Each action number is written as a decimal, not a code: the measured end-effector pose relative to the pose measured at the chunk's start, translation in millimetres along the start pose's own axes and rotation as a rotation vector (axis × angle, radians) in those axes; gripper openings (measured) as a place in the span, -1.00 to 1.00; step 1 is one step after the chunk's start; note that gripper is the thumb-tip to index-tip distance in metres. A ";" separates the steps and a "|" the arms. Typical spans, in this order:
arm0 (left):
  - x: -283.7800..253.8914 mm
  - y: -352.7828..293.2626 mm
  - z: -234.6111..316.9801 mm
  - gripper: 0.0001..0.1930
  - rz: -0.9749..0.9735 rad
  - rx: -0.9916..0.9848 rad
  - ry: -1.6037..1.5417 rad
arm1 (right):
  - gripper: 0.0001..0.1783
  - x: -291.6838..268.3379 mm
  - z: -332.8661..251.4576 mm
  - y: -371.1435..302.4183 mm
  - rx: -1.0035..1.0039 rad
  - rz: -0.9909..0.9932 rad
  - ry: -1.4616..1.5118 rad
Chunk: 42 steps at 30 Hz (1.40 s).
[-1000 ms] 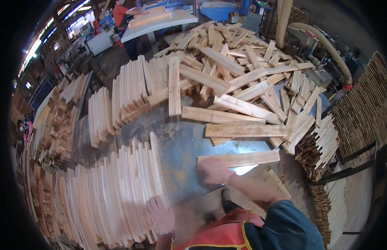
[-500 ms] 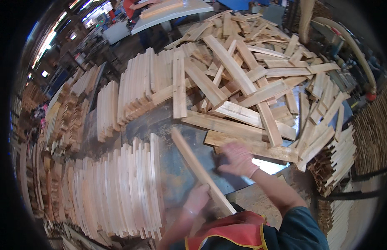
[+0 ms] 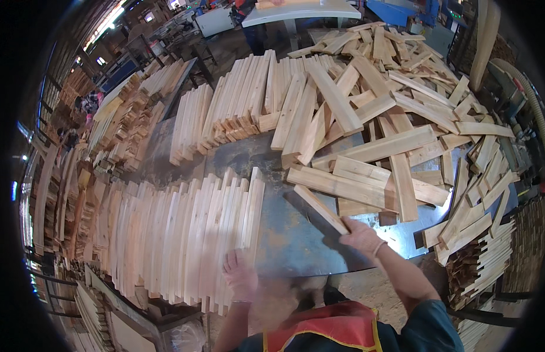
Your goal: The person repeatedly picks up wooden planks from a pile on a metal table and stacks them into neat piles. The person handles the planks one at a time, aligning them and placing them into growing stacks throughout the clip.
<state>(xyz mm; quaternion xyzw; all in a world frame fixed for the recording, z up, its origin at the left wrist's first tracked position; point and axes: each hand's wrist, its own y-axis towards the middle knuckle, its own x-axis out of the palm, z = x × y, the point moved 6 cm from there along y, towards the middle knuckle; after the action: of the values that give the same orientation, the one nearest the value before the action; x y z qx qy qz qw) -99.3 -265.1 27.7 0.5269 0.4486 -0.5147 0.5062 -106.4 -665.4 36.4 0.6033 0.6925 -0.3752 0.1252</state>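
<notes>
My left hand rests against the near end of a row of light wooden boards standing on edge, side by side, along the table's front. Its fingers are stretched out and lie on the boards at the right end of the row. In my right hand is the near end of another wooden board, gripped between thumb and fingers. That board slants away to the left over the metal table, in front of a heap of loose boards.
Behind the near row, more boards stand packed on edge. Further stacks lie on the left, and a pile of strips is by the right table corner. A pale table with a person behind it stands at the back.
The board in my left hand has left it, and that hand has moved left to the near row. My right hand, open over the heap's edge before, now grips a board. The view has shifted.
</notes>
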 end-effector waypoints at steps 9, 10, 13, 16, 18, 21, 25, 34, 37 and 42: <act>2.2 -11.8 -10.3 -0.16 -0.104 0.230 -0.145 | -0.43 190.0 -113.5 83.7 0.016 -0.208 0.064; -7.6 -13.9 -5.2 -0.14 -0.077 0.252 -0.152 | -0.50 199.6 -126.3 89.3 0.017 -0.200 -0.006; -17.7 -16.0 0.2 -0.13 -0.058 0.310 -0.083 | -0.66 206.9 -155.0 82.4 -0.691 -0.131 -0.167; -38.6 -6.3 9.2 -0.31 -0.028 0.320 -0.036 | -0.73 146.8 -135.2 111.1 -0.488 -0.052 0.220; -57.3 3.7 24.6 -0.57 0.123 0.346 -0.035 | -0.77 96.8 -96.5 152.3 -0.290 0.099 0.522; -20.0 4.6 11.0 -0.39 0.064 0.280 -0.025 | -0.62 31.2 -70.1 214.6 0.109 0.329 1.250; -23.1 7.4 17.2 -0.45 0.170 0.322 -0.023 | -0.41 -26.0 -58.2 268.5 0.340 0.714 1.382; -9.1 -2.4 7.9 -0.42 0.183 0.281 0.000 | -0.49 -122.7 -104.6 288.3 -0.173 0.755 1.413; -6.8 2.1 10.0 -0.41 0.183 0.283 0.002 | -0.58 -158.2 -106.7 209.7 -0.128 0.549 1.561; -21.8 5.6 19.3 -0.29 -0.049 0.199 -0.133 | -0.47 -56.7 -64.6 49.5 -0.002 0.340 1.028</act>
<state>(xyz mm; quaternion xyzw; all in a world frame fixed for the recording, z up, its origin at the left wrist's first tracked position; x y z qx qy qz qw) -97.0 -283.8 50.7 0.5283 0.3734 -0.6025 0.4673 -28.7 -664.6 98.1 0.8125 0.5574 -0.0055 -0.1704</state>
